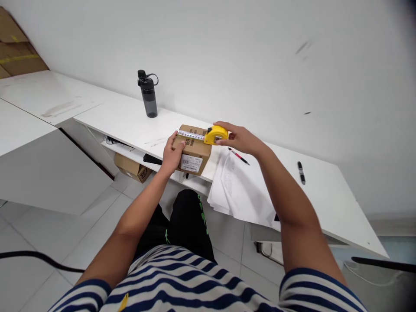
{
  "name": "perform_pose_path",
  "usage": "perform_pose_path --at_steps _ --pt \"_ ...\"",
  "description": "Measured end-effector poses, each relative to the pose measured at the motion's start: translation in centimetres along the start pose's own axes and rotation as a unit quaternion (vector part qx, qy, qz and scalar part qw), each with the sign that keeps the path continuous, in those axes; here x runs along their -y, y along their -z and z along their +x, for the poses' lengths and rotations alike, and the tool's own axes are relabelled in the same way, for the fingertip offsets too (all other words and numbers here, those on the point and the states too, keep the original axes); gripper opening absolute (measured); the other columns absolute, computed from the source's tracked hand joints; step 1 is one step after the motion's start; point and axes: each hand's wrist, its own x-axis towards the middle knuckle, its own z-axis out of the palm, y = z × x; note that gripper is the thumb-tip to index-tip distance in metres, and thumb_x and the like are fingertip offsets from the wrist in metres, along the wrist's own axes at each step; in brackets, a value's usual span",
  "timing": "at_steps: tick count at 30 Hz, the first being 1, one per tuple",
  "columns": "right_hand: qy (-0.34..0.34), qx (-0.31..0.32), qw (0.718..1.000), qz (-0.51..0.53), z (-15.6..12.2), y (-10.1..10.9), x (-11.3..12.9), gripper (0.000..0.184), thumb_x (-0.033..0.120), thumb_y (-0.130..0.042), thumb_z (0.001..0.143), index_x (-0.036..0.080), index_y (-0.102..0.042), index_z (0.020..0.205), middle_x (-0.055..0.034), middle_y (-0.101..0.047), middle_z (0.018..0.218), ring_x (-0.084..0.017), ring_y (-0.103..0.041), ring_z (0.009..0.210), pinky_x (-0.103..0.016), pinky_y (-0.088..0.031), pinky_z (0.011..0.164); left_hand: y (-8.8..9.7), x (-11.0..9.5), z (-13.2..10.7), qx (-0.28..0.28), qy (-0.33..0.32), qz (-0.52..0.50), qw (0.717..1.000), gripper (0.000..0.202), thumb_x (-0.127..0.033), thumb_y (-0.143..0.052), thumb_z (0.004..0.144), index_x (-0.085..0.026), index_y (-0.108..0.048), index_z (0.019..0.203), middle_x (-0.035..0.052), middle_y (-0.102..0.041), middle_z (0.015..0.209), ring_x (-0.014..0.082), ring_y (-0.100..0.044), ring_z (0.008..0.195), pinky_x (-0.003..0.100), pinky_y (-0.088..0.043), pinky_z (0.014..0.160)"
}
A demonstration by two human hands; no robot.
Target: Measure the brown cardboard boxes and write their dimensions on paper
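A small brown cardboard box [194,152] with a white label sits at the front edge of the white desk [130,123]. My left hand [171,152] grips its left side, thumb pinning the end of a white measuring tape that runs across the box top. My right hand [239,138] is closed on a yellow tape measure [214,134], held at the box's right top edge with the tape pulled out to the left.
A stack of white papers [243,186] lies right of the box with a red pen [238,156] on it. A black marker [301,172] lies farther right. A dark water bottle [148,94] stands at the back. Another cardboard box [131,169] sits under the desk.
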Motion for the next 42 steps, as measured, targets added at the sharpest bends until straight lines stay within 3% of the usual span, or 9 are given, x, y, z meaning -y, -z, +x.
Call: perform_pose_path --at_steps 3,6,12,19,32,37,42 --pt "-0.045 -0.020 0.998 0.046 -1.9 1.1 -2.2 0.066 0.047 -0.075 0.079 0.036 -0.058 0.142 -0.0010 -0.058 0.147 -0.025 -0.065 0.103 -0.048 -0.056 0.093 -0.1 0.3 0.3 -0.009 0.001 -0.020 1.000 0.056 -0.034 -0.068 0.084 -0.023 -0.061 0.138 0.0072 -0.067 0.137 0.0242 -0.066 0.121 0.037 -0.053 0.107" --pt "-0.047 -0.030 0.996 0.066 -2.4 1.1 -2.9 0.067 0.049 -0.076 0.077 0.036 -0.059 0.140 -0.0020 -0.059 0.145 -0.025 -0.066 0.101 -0.048 -0.058 0.090 -0.3 0.4 0.6 -0.026 0.004 -0.030 0.999 0.056 -0.034 -0.068 0.082 -0.023 -0.063 0.137 0.0065 -0.070 0.132 0.0224 -0.068 0.115 0.035 -0.055 0.103" --pt "-0.039 -0.042 0.998 0.015 -2.2 0.2 -0.5 0.069 0.049 -0.075 0.077 0.033 -0.058 0.141 -0.0059 -0.065 0.136 -0.021 -0.068 0.088 -0.044 -0.057 0.083 -0.3 0.5 0.6 -0.036 0.001 -0.026 0.999 0.056 -0.034 -0.069 0.081 -0.021 -0.064 0.135 0.0077 -0.072 0.129 0.0237 -0.068 0.115 0.035 -0.056 0.101" --pt "-0.011 -0.008 0.998 -0.068 -3.5 0.3 1.5 0.046 0.043 -0.066 0.086 0.034 -0.060 0.131 -0.0020 -0.072 0.116 -0.020 -0.065 0.082 -0.035 -0.051 0.070 -0.1 -0.5 0.0 -0.027 0.023 -0.006 0.999 0.055 -0.033 -0.068 0.082 -0.022 -0.064 0.136 0.0083 -0.071 0.131 0.0254 -0.067 0.117 0.038 -0.056 0.101" --pt "-0.082 -0.040 0.992 -0.083 -7.3 0.3 -0.1 0.050 0.054 -0.068 0.085 0.035 -0.061 0.131 -0.0027 -0.073 0.114 -0.021 -0.065 0.078 -0.037 -0.054 0.072 0.2 -0.6 0.2 -0.007 0.028 0.000 1.000 0.054 -0.031 -0.066 0.084 -0.020 -0.063 0.137 0.0085 -0.071 0.131 0.0247 -0.067 0.117 0.039 -0.053 0.105" --pt "-0.072 -0.052 0.994 -0.070 -6.5 0.2 0.1 0.053 0.054 -0.068 0.084 0.034 -0.059 0.133 -0.0027 -0.072 0.113 -0.020 -0.063 0.077 -0.038 -0.053 0.072 0.4 -0.2 0.4 -0.004 0.009 0.001 1.000 0.053 -0.034 -0.065 0.086 -0.022 -0.061 0.137 0.0080 -0.065 0.141 0.0247 -0.062 0.127 0.039 -0.049 0.112" --pt "-0.021 -0.064 0.998 -0.020 -3.1 -0.4 1.1 0.045 0.051 -0.062 0.088 0.030 -0.060 0.127 -0.0039 -0.072 0.108 -0.022 -0.064 0.081 -0.036 -0.050 0.070 0.2 -0.3 0.5 -0.012 -0.002 0.012 1.000 0.055 -0.035 -0.065 0.085 -0.022 -0.061 0.138 0.0081 -0.064 0.142 0.0244 -0.062 0.129 0.039 -0.048 0.113"
